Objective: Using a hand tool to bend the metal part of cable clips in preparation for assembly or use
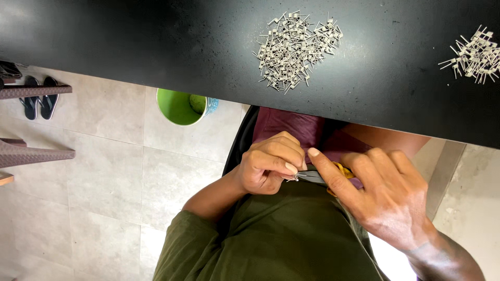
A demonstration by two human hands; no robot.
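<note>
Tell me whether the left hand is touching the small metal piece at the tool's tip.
Touching. In the head view the left hand pinches the small metal piece between thumb and fingertips, at the tip of the yellow-handled tool held by the right hand.

Packages: none in view | Labels: none in view | Signs: none in view | Screens: none in view | Printed surfaces: none discernible anywhere on the desk [156, 47] or floor [130, 182]
</note>
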